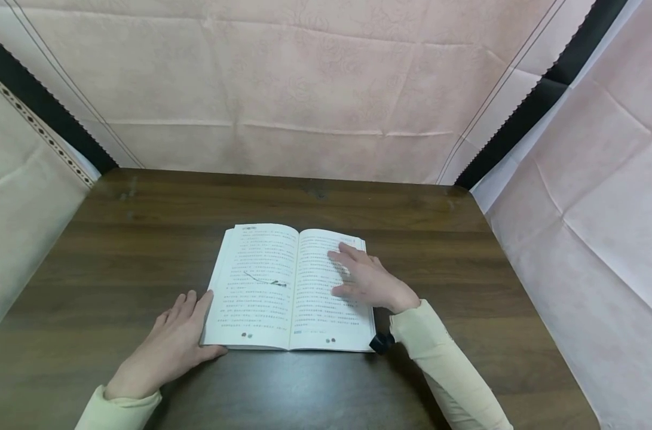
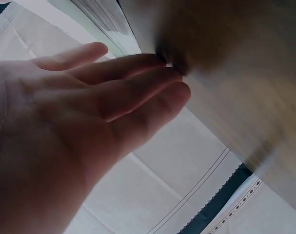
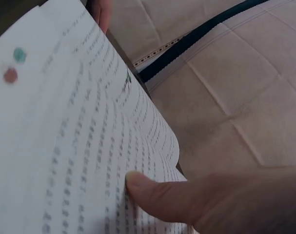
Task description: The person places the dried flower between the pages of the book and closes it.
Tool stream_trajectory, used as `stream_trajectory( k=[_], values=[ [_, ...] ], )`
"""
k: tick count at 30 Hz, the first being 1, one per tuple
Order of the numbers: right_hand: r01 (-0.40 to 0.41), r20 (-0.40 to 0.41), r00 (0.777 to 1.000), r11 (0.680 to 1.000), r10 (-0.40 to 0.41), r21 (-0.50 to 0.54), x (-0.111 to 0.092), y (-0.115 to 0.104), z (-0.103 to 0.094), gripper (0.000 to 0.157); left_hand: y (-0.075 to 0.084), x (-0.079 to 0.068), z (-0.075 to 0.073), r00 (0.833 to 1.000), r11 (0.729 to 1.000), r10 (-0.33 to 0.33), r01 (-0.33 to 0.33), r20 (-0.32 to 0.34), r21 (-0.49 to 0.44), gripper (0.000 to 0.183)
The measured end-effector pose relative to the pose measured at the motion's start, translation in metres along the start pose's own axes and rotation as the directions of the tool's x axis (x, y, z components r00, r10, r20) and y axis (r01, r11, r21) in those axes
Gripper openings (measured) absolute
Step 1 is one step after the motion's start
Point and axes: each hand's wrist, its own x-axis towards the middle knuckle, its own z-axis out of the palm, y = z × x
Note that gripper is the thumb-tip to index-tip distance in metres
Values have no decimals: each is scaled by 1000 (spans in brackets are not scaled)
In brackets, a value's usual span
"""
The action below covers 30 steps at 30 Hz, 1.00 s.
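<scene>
An open book (image 1: 258, 304) lies on the wooden table, with printed text on both pages and a small twig drawing on the left one. My left hand (image 1: 167, 346) rests at the book's lower left corner, its fingers fairly straight along the side edge and the thumb by the bottom edge. In the left wrist view, that hand's fingers (image 2: 138, 97) extend beside the page block (image 2: 106, 22). Over the right page is my right hand (image 1: 376, 283), fingers spread. Its thumb (image 3: 160, 195) touches the printed lines in the right wrist view.
The dark brown wooden table (image 1: 143, 239) extends around the book on all sides. Pale cloth curtains (image 1: 304, 89) with dark trim hang behind it and at both sides. A small black object (image 1: 382, 342) sits at the right wrist, close to the book's lower right corner.
</scene>
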Motion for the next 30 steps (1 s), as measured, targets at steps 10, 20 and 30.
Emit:
stream_trajectory(
  k=[10,20,30],
  values=[
    [128,94,988,989,-121,-79,-5,-4,2,67,11,-10,3,981,982,158,-144,-112,119,81],
    [124,38,992,992,-123,-2,-5,-3,1,65,12,-7,2,991,996,75,-68,-115,63,109],
    [-43,13,999,996,42,77,-4,7,0,86,24,-6,3,983,957,143,-108,-116,271,85]
  ],
)
